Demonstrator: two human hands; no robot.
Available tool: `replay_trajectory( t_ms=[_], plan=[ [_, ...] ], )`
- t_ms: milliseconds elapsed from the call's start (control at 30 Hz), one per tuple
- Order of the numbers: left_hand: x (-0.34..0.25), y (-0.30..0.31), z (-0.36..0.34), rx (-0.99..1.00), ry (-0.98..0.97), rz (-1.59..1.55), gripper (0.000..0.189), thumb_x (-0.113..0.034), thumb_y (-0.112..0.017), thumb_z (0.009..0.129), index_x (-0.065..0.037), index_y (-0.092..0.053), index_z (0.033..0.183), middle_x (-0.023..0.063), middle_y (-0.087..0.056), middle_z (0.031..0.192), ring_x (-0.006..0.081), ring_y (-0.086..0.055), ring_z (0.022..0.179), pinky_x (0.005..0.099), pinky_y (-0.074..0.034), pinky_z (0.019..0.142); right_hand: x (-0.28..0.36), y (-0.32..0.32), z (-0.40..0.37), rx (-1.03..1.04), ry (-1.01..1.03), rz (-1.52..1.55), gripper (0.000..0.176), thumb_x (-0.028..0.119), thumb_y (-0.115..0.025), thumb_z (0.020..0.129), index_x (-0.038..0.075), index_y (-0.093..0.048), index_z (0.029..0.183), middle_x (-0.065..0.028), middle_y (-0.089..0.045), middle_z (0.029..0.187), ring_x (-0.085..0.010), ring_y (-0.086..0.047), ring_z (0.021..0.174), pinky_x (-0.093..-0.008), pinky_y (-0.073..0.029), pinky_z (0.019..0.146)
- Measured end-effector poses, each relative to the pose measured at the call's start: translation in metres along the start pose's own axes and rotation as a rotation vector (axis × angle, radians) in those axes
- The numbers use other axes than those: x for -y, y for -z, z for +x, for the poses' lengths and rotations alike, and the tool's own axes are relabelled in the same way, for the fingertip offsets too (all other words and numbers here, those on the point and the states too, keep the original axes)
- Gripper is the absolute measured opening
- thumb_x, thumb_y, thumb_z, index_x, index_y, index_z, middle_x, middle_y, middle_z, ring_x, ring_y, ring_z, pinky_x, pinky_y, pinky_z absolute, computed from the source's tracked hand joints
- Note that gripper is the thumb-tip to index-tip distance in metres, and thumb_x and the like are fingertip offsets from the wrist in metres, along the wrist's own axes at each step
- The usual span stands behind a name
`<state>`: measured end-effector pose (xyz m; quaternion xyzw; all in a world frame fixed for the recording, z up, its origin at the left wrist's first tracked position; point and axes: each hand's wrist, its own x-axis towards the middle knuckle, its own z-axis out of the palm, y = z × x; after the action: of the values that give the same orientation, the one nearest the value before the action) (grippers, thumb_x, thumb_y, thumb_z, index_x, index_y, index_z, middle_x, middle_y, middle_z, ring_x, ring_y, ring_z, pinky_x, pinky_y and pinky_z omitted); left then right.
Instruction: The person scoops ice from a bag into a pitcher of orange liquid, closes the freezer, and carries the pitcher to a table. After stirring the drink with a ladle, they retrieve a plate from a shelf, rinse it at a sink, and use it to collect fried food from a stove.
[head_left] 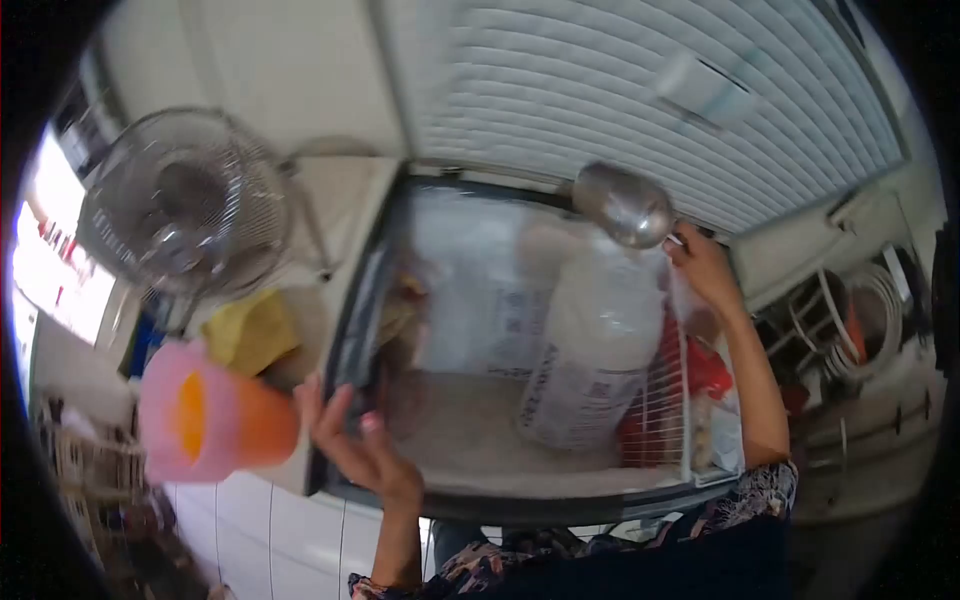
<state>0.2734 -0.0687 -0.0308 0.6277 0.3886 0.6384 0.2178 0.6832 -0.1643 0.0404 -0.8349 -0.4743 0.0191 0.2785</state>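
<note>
The left hand (360, 440) is open, its fingers spread, just beside a pink pitcher (165, 415) with an orange lower part; whether they touch I cannot tell. Beneath both arms lies an open freezer (455, 500) with a dark rim and frosty floor. In it leans a white plastic bag (585, 395) with dark print and square marks, too blurred to read. Behind it sits a second printed bag (470, 310), equally illegible. To the right, a white wire divider (662, 420) stands beside a red package (708, 368). The right hand (700, 265) is closed on the handle of a metal scoop (625, 205), held over the far end of the first bag. On the worktop (345, 215) at left are a yellow cloth (252, 332) and a wire-caged fan (185, 210). Farthest back is a white slatted panel (560, 90).
</note>
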Motion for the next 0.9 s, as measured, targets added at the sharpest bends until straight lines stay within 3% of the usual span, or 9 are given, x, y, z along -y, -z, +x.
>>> replay_trajectory(
  t_ms=[33, 133, 233, 333, 400, 433, 500, 633, 900],
  plan=[
    [-0.005, -0.034, -0.014, 0.163, 0.014, 0.028, 0.027, -0.012, -0.047, 0.091, 0.001, -0.051, 0.115, 0.0179, -0.04, 0.135, 0.0317, -0.03, 0.131, 0.0442, -0.021, 0.108, -0.03, 0.001, 0.0, -0.073, 0.107, -0.454, 0.027, 0.026, -0.057, 0.087, 0.002, -0.056, 0.101, -0.0129, -0.063, 0.076, -0.0243, -0.063, 0.07, -0.0395, -0.047, 0.059],
    [0.002, -0.131, -0.054, 0.575, 0.042, -0.009, 0.027, -0.005, -0.05, 0.087, 0.001, -0.054, 0.113, 0.0159, -0.042, 0.134, 0.0337, -0.031, 0.131, 0.0449, -0.023, 0.107, -0.085, 0.01, 0.001, 0.137, -0.071, -0.762, 0.025, 0.025, -0.053, 0.088, 0.003, -0.058, 0.1, -0.0183, -0.065, 0.085, -0.0302, -0.065, 0.082, -0.046, -0.049, 0.066],
    [0.018, -0.256, -0.091, 0.86, -0.007, -0.055, 0.035, 0.0, -0.05, 0.081, -0.001, -0.054, 0.116, 0.0185, -0.045, 0.131, 0.0362, -0.03, 0.131, 0.0472, -0.024, 0.107, -0.184, -0.021, 0.03, 0.17, -0.001, -0.849, 0.024, 0.03, -0.055, 0.086, 0.008, -0.06, 0.097, -0.0147, -0.066, 0.078, -0.0303, -0.065, 0.07, -0.0445, -0.051, 0.061],
    [0.049, -0.363, -0.13, 0.926, -0.108, -0.11, 0.039, -0.001, -0.05, 0.078, -0.004, -0.055, 0.117, 0.0186, -0.044, 0.132, 0.0362, -0.028, 0.133, 0.0494, -0.023, 0.108, -0.243, -0.079, 0.06, 0.306, 0.241, -0.918, 0.011, 0.014, -0.056, 0.078, 0.008, -0.065, 0.078, -0.0138, -0.065, 0.071, -0.0303, -0.065, 0.067, -0.04, -0.051, 0.055],
    [0.066, -0.408, -0.152, 1.078, -0.415, 0.158, 0.037, -0.005, -0.051, 0.078, -0.006, -0.057, 0.114, 0.0184, -0.043, 0.134, 0.0351, -0.026, 0.134, 0.0516, -0.021, 0.108, -0.256, -0.105, 0.056, 0.348, 0.472, -0.8, 0.009, 0.01, -0.058, 0.071, 0.006, -0.066, 0.073, -0.0125, -0.064, 0.068, -0.0275, -0.065, 0.065, -0.0376, -0.05, 0.053],
    [0.079, -0.416, -0.162, 1.092, -0.413, 0.161, 0.037, -0.005, -0.051, 0.078, -0.006, -0.057, 0.114, 0.0184, -0.043, 0.134, 0.0351, -0.026, 0.134, 0.0516, -0.021, 0.108, -0.255, -0.108, 0.052, 0.355, 0.464, -0.791, 0.009, 0.01, -0.058, 0.071, 0.006, -0.066, 0.073, -0.0125, -0.064, 0.068, -0.0275, -0.065, 0.065, -0.0376, -0.05, 0.053],
    [0.106, -0.411, -0.178, 1.387, -0.657, 0.419, 0.033, -0.01, -0.053, 0.077, -0.008, -0.059, 0.109, 0.0176, -0.041, 0.136, 0.0328, -0.025, 0.135, 0.0543, -0.02, 0.108, -0.257, -0.1, 0.044, 0.459, 0.545, -0.788, 0.007, 0.01, -0.06, 0.068, 0.006, -0.065, 0.066, -0.01, -0.064, 0.065, -0.0251, -0.065, 0.064, -0.0371, -0.05, 0.053],
    [0.102, -0.379, -0.172, 1.367, -0.545, 0.333, 0.028, -0.01, -0.056, 0.076, -0.006, -0.058, 0.103, 0.0164, -0.039, 0.137, 0.0313, -0.025, 0.135, 0.0553, -0.018, 0.108, -0.258, -0.081, 0.07, 0.372, 0.617, -0.865, 0.006, 0.01, -0.062, 0.066, 0.008, -0.065, 0.061, -0.0082, -0.063, 0.062, -0.0238, -0.065, 0.063, -0.0364, -0.05, 0.053],
    [0.093, -0.39, -0.187, 1.277, -0.401, 0.292, 0.027, -0.009, -0.055, 0.079, -0.004, -0.056, 0.106, 0.0159, -0.035, 0.14, 0.0313, -0.026, 0.134, 0.053, -0.022, 0.108, -0.311, -0.162, 0.135, 0.696, 0.686, -0.966, 0.007, 0.014, -0.06, 0.073, 0.01, -0.066, 0.074, -0.0103, -0.067, 0.071, -0.0257, -0.067, 0.072, -0.0398, -0.052, 0.06]
  ],
)
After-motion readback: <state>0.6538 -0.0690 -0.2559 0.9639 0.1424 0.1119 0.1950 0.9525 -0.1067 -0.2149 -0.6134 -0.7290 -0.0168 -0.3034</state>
